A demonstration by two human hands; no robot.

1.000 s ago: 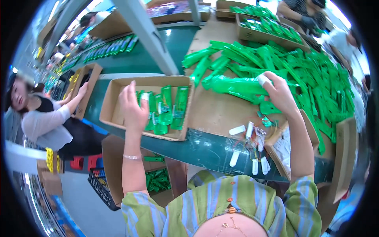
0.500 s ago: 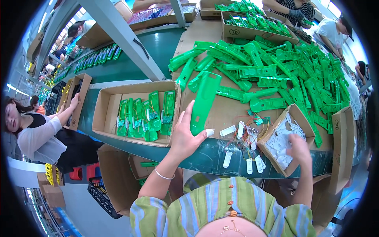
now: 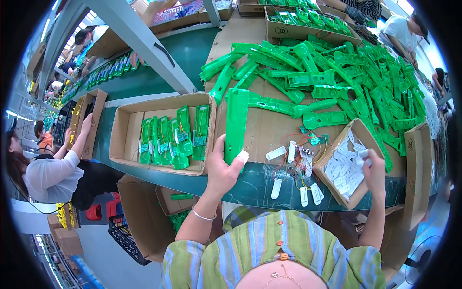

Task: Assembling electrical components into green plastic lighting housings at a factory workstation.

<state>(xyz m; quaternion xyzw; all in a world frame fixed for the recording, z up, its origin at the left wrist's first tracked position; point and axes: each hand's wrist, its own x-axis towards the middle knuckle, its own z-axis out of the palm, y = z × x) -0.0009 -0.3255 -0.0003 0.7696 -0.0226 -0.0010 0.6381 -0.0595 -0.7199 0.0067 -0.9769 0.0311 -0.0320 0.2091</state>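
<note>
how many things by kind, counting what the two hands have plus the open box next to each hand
long green plastic piece, gripped in the left hand: 1
small white piece, at the right hand fingertips: 1
open cardboard boxes: 2, the box of green assemblies and the box of white pieces
total: 4

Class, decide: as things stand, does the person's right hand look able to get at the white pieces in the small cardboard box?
Probably yes: the right hand is already over the open box, fingers among the white pieces, with nothing covering them.
</note>
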